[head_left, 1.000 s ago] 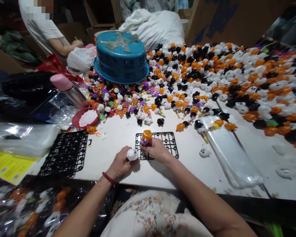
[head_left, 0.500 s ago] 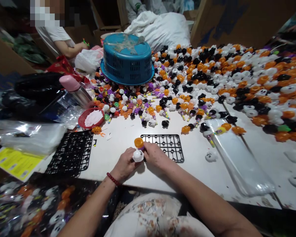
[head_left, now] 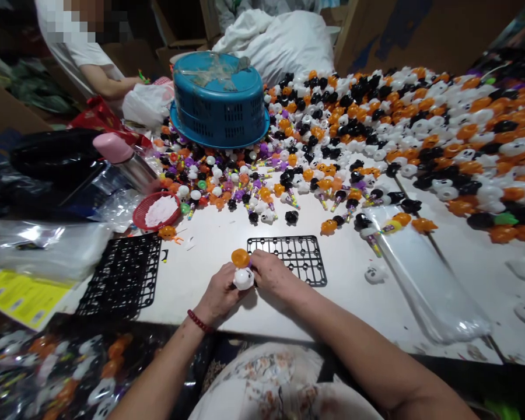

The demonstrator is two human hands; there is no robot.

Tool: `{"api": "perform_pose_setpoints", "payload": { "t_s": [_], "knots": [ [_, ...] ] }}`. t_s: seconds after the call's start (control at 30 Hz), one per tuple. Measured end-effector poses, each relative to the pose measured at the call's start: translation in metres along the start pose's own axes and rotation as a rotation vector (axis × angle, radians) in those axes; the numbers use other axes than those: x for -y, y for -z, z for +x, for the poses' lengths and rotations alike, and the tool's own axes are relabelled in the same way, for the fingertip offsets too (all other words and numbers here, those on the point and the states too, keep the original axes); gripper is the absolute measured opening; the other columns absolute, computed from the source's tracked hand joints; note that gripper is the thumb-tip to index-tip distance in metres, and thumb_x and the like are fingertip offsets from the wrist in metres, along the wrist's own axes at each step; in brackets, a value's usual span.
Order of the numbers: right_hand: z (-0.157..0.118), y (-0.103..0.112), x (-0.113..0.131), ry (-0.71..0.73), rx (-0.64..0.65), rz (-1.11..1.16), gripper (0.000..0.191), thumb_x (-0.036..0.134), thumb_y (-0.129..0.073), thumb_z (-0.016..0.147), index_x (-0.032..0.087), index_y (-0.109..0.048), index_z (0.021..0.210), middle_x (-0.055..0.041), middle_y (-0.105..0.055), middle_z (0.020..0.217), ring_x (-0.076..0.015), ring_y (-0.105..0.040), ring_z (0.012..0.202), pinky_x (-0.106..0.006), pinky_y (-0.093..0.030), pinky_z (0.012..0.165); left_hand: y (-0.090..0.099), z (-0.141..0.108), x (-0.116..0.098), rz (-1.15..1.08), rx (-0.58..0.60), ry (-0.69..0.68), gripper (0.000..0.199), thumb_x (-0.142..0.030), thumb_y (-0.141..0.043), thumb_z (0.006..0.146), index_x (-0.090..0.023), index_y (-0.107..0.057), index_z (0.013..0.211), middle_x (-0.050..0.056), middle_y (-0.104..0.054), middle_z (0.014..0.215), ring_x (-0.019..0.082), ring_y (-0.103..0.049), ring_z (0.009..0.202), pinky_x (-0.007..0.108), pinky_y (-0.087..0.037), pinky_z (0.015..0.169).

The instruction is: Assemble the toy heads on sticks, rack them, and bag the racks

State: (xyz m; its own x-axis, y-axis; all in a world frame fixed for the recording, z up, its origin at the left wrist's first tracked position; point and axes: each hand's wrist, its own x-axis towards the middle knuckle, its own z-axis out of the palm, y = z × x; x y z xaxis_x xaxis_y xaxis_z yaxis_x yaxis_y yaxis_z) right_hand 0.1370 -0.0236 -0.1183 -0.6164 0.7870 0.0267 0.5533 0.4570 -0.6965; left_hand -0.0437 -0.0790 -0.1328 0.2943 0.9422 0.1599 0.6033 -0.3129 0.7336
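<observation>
Close to the table's front edge, my two hands meet around a pair of small toys. My left hand (head_left: 222,291), a dark red bead bracelet on its wrist, is closed around a toy with a white ghost head (head_left: 244,279). The fingers of my right hand (head_left: 269,272) are closed on a toy with an orange pumpkin head (head_left: 240,257) and a bit of purple below it. The lower parts of both toys are hidden by my fingers. A black plastic grid (head_left: 284,237) lies flat just behind my right hand.
Ghost, pumpkin and black toy heads (head_left: 402,111) heap across the back and right. An upturned blue basket (head_left: 221,114) stands behind. Left are stacked black grids (head_left: 118,274), a red basket (head_left: 140,219) and a pink-capped flask (head_left: 129,160). Clear plastic bags (head_left: 424,274) lie right.
The orange pumpkin head has shifted slightly left and down against the white ghost head. Both hands stay closed together in nearly the same place, and the whole view has shifted slightly.
</observation>
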Motion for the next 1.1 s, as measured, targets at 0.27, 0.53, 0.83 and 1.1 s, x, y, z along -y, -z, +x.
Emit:
{"api": "perform_pose_setpoints", "payload": {
  "t_s": [0.27, 0.53, 0.83, 1.1],
  "knots": [
    [-0.003, 0.004, 0.006, -0.018, -0.039, -0.037, 0.012, 0.011, -0.050, 0.089, 0.017, -0.061, 0.088, -0.0024, -0.059, 0.087, -0.0142, -0.049, 0.075, -0.025, -0.037, 0.070, 0.002, 0.000, -0.004, 0.009, -0.019, 0.022, 0.019, -0.040, -0.062, 0.088, -0.022, -0.065, 0.082, 0.003, -0.068, 0.083, 0.019, -0.062, 0.080, 0.032, -0.052, 0.072],
    [-0.005, -0.006, 0.009, -0.050, -0.066, -0.039, 0.011, 0.011, -0.054, 0.088, 0.017, -0.063, 0.091, -0.0041, -0.062, 0.090, -0.0158, -0.054, 0.078, -0.026, -0.040, 0.071, 0.002, -0.001, -0.003, 0.020, -0.028, 0.032, 0.016, -0.037, -0.062, 0.086, -0.022, -0.066, 0.080, 0.002, -0.068, 0.079, 0.020, -0.063, 0.080, 0.031, -0.053, 0.070],
    [0.041, 0.062, -0.024, -0.183, -0.275, -0.183, 0.026, 0.016, -0.046, 0.097, 0.015, -0.068, 0.110, -0.0126, -0.066, 0.111, -0.0201, -0.060, 0.101, -0.031, -0.046, 0.092, -0.002, -0.002, 0.001, 0.055, -0.078, -0.010, 0.011, -0.028, -0.066, 0.082, -0.021, -0.062, 0.075, 0.001, -0.067, 0.078, 0.018, -0.062, 0.075, 0.030, -0.051, 0.067],
    [0.116, 0.086, -0.056, -0.471, -0.186, -0.488, 0.020, 0.028, -0.062, 0.091, 0.012, -0.072, 0.098, -0.0195, -0.068, 0.106, -0.0284, -0.063, 0.101, -0.035, -0.049, 0.085, -0.003, -0.002, 0.004, 0.060, -0.097, -0.022, 0.011, -0.023, -0.067, 0.078, -0.020, -0.059, 0.071, 0.001, -0.063, 0.076, 0.018, -0.059, 0.075, 0.030, -0.049, 0.068]
  ]
}}
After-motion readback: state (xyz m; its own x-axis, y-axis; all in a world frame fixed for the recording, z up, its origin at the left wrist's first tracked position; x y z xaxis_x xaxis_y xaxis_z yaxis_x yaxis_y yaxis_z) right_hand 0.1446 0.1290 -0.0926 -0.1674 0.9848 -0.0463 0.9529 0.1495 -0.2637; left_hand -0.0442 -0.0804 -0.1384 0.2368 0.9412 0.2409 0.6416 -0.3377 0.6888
